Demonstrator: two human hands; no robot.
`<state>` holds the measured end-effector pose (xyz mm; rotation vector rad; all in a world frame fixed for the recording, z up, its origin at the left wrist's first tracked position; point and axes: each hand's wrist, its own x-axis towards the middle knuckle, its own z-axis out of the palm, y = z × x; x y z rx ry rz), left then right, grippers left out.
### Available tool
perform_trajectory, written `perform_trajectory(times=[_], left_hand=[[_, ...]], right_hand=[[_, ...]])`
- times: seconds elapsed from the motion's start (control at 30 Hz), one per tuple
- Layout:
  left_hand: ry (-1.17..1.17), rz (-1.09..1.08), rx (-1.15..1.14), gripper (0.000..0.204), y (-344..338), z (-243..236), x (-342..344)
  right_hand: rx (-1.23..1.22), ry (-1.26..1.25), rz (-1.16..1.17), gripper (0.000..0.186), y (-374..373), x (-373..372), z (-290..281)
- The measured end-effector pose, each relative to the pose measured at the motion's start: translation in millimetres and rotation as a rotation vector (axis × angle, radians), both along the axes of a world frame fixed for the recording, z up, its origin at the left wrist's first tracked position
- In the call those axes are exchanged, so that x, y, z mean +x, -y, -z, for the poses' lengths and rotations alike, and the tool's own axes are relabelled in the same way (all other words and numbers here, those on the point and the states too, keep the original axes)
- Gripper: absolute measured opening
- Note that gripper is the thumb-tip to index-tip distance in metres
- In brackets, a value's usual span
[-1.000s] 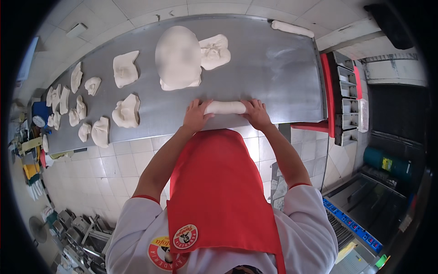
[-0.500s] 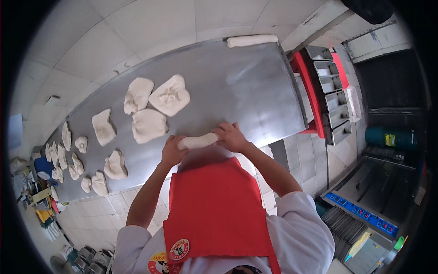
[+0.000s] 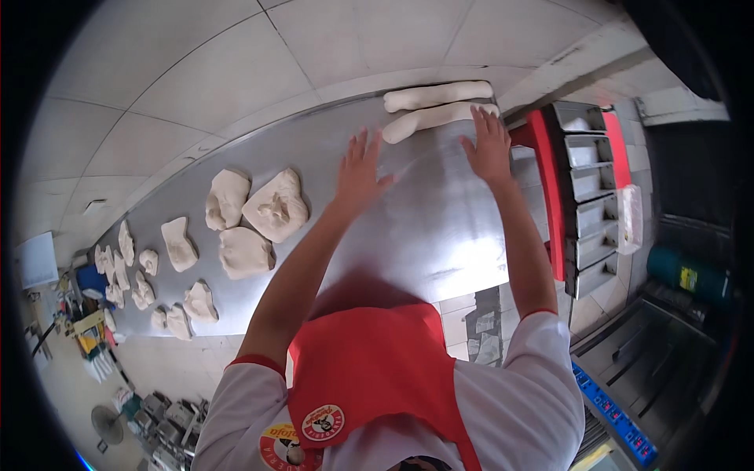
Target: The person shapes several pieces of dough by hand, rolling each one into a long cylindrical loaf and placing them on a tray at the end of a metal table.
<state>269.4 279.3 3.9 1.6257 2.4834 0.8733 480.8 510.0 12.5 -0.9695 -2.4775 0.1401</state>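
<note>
Two long dough rolls lie side by side along the far right edge of the metal table (image 3: 377,235). The nearer dough roll (image 3: 428,122) is just beyond my hands; the farther dough roll (image 3: 440,94) sits against the wall side. My left hand (image 3: 361,173) is open, fingers spread, close to the near roll's left end. Beside its right end, my right hand (image 3: 488,149) is also open, its fingertips at or over the roll; whether they touch it I cannot tell. Neither hand holds anything. Left of my left arm rest three large flattened dough pieces (image 3: 275,206).
Smaller dough pieces (image 3: 179,243) are scattered toward the table's left end. Past the right edge, several metal loaf pans (image 3: 589,149) stand on a red stand (image 3: 547,196). A tiled wall (image 3: 228,63) borders the far side. A machine with a blue control panel (image 3: 613,412) is at lower right.
The short dough roll that was between both hands near my apron now lies longer beside the other roll at the far edge. Both hands have reached forward, let go and opened.
</note>
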Motion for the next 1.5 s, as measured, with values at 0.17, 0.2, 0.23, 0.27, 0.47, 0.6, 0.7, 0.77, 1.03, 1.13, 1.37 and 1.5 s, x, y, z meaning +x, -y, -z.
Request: perform_trajectory(times=[0.17,0.2,0.23,0.27,0.47,0.6,0.7,0.77,1.03,1.13,1.37,1.5], left_hand=[[0.171,-0.003,-0.074,0.048,95,39,-47],[0.086,-0.095,-0.094,0.045,125,56,-78],[0.013,-0.175,-0.113,0.042,151,64,-102],[-0.075,-0.291,-0.151,0.036,162,62,-123],[0.262,-0.282,-0.507,0.078,196,45,-212],[0.287,-0.38,-0.703,0.098,198,37,-211],[0.399,-0.449,-0.922,0.087,187,27,-209],[0.092,-0.408,-0.878,0.077,177,31,-188],[0.705,-0.005,-0.72,0.053,266,-94,-126],[1.111,-0.013,-0.027,0.068,339,-78,-106],[1.14,-0.083,0.01,0.077,402,96,-17],[1.083,-0.077,-0.245,0.063,411,83,-3]], right_hand=[[-0.363,-0.159,-0.192,0.056,86,-12,63],[-0.467,-0.19,-0.24,0.056,108,-31,82],[-0.57,-0.206,-0.276,0.056,133,-45,102],[-0.673,-0.208,-0.299,0.056,154,-59,114],[-0.723,-0.121,-0.509,0.094,236,-211,92],[-0.886,0.197,-0.457,0.091,269,-280,51],[-0.917,0.23,-0.46,0.075,282,-291,57],[-0.965,0.116,-0.471,0.065,281,-279,78],[-1.336,-0.595,-0.458,0.06,374,-146,56],[-1.609,-0.743,-0.225,0.064,400,-90,18],[-0.607,0.092,-0.07,0.085,503,-41,48],[-0.546,0.061,-0.231,0.107,567,-27,65]])
